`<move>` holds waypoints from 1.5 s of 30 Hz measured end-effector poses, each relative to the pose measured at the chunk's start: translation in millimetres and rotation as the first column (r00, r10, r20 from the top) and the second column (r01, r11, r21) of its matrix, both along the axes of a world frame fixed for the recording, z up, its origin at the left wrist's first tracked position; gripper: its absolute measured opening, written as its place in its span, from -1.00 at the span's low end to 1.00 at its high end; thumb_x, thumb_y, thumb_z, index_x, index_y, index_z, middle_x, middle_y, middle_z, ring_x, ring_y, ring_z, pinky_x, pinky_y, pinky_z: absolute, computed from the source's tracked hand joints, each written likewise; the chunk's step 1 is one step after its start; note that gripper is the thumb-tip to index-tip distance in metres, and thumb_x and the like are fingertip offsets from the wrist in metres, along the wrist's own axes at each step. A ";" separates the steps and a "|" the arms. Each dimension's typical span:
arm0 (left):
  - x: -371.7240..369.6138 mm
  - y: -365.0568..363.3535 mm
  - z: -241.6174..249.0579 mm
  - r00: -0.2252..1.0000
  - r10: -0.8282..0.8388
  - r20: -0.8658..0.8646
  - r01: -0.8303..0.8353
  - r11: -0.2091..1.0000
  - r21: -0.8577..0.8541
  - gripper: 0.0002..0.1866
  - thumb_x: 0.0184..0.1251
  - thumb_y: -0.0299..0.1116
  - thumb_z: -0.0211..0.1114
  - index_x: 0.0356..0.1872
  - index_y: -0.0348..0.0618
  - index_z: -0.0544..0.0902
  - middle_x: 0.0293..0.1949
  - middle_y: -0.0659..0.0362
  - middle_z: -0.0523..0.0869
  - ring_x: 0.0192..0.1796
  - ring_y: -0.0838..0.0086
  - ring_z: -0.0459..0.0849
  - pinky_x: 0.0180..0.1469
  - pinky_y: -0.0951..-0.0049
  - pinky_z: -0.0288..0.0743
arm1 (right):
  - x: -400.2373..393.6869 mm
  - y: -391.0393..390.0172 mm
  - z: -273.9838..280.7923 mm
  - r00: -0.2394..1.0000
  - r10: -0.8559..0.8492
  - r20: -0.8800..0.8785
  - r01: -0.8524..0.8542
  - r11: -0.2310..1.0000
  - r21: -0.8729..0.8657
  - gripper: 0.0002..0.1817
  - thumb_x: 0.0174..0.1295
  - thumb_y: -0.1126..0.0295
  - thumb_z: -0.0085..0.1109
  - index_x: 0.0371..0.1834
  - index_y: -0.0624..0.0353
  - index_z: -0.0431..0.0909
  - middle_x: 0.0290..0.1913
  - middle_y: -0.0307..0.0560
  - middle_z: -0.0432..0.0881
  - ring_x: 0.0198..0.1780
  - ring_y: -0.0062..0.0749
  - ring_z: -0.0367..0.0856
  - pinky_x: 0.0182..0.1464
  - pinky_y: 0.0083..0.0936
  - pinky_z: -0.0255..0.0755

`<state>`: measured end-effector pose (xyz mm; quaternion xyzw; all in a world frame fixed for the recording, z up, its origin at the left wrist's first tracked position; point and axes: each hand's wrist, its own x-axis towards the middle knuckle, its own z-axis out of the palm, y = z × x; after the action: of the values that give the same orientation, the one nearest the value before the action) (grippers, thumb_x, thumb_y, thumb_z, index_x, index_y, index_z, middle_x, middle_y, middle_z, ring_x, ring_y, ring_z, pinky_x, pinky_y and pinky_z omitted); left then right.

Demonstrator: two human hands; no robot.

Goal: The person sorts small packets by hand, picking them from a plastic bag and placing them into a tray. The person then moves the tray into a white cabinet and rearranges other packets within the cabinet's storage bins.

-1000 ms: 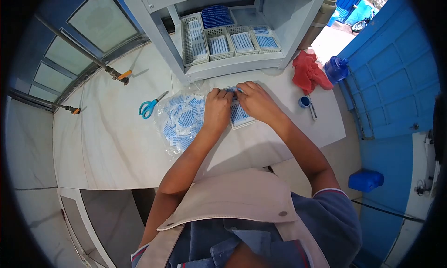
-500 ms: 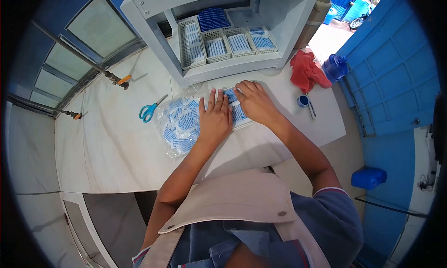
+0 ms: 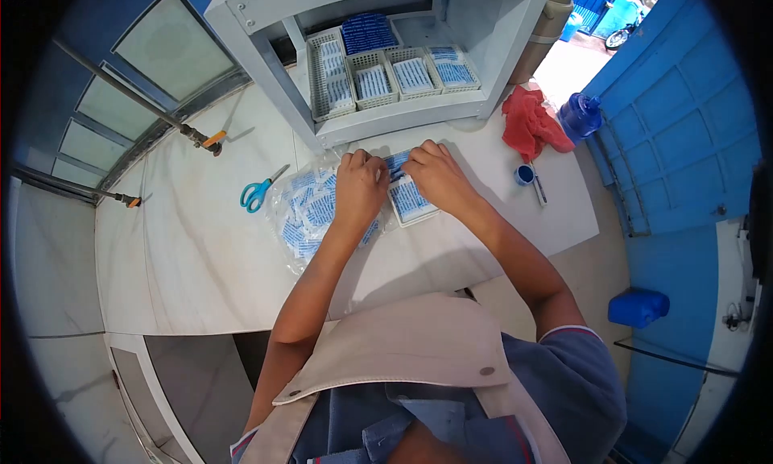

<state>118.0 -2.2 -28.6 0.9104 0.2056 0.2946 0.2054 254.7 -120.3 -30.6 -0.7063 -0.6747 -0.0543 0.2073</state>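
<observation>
A clear plastic bag point(image 3: 310, 210) full of small white packets with blue print lies on the table. Beside its right edge is a white tray point(image 3: 412, 210) with rows of the same packets point(image 3: 409, 196). My left hand point(image 3: 361, 182) is over the bag's upper right part, its fingers curled at the far end of the tray; what they hold, if anything, is hidden. My right hand point(image 3: 437, 174) is at the tray's upper right side, fingers bent down at the packets there, and their tips are hard to make out.
Teal scissors point(image 3: 256, 194) lie left of the bag. A grey shelf point(image 3: 403, 116) with baskets point(image 3: 374, 81) of packets stands behind. On the right are a red cloth point(image 3: 531, 126), a small blue-filled cup point(image 3: 524, 175), a marker point(image 3: 539, 192) and a blue bottle point(image 3: 580, 118).
My left hand has drawn its fingers in from lying flat and shifted slightly left and up, which uncovers more of the tray. My right hand has moved very little.
</observation>
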 end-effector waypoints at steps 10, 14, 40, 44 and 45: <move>6.5 -6.6 12.2 0.983 0.016 -0.185 0.006 0.993 0.118 -0.92 -0.11 -0.51 0.28 -0.50 -0.21 0.64 -0.36 0.05 0.56 -0.22 0.16 0.50 -0.12 0.24 0.42 | 0.1 1.1 8.3 0.990 -0.030 -0.135 0.041 0.996 0.076 -0.84 0.01 0.53 0.18 -0.31 0.20 0.61 -0.24 -0.11 0.54 -0.05 -0.24 0.41 0.02 -0.33 0.30; 11.4 -3.4 7.1 0.976 0.090 -0.199 -0.055 0.983 0.174 -0.92 -0.10 -0.51 0.28 -0.49 -0.19 0.64 -0.37 0.06 0.56 -0.23 0.17 0.50 -0.12 0.25 0.43 | 5.1 -1.4 9.4 0.976 -0.007 -0.217 0.026 0.996 0.085 -0.87 0.02 0.55 0.14 -0.34 0.20 0.62 -0.24 -0.11 0.51 -0.05 -0.22 0.41 0.04 -0.31 0.30; 5.5 -19.6 9.4 0.971 0.006 -0.239 0.062 0.960 0.274 -0.81 0.01 -0.47 0.23 -0.31 -0.23 0.69 -0.31 0.07 0.60 -0.20 0.19 0.51 -0.17 0.25 0.40 | 20.6 6.3 4.5 0.976 0.019 -0.216 -0.031 0.998 -0.053 -0.79 0.03 0.63 0.09 -0.28 0.21 0.65 -0.27 -0.10 0.53 -0.06 -0.21 0.46 0.04 -0.36 0.36; -1.6 -22.6 2.6 0.964 -0.023 -0.265 0.108 0.945 0.310 -0.61 0.03 -0.37 0.26 -0.05 -0.22 0.65 -0.08 0.08 0.55 -0.05 0.22 0.47 -0.09 0.24 0.35 | 17.0 1.7 7.3 0.971 0.012 -0.237 0.013 0.995 0.100 -0.74 -0.02 0.58 0.12 -0.22 0.28 0.64 -0.12 -0.05 0.52 0.01 -0.20 0.43 0.06 -0.37 0.35; -1.2 -23.1 4.6 0.964 -0.021 -0.266 0.106 0.944 0.312 -0.61 0.03 -0.37 0.26 -0.05 -0.22 0.65 -0.08 0.08 0.55 -0.05 0.22 0.47 -0.09 0.24 0.35 | 13.6 0.2 6.5 0.971 0.013 -0.238 0.011 0.995 0.102 -0.74 -0.02 0.58 0.12 -0.22 0.28 0.64 -0.12 -0.05 0.52 0.01 -0.20 0.43 0.06 -0.37 0.35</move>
<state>116.8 -25.3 -23.9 0.9685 0.1498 0.1961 0.0345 268.3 -120.1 -24.0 -0.6958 -0.6417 -0.0034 0.3226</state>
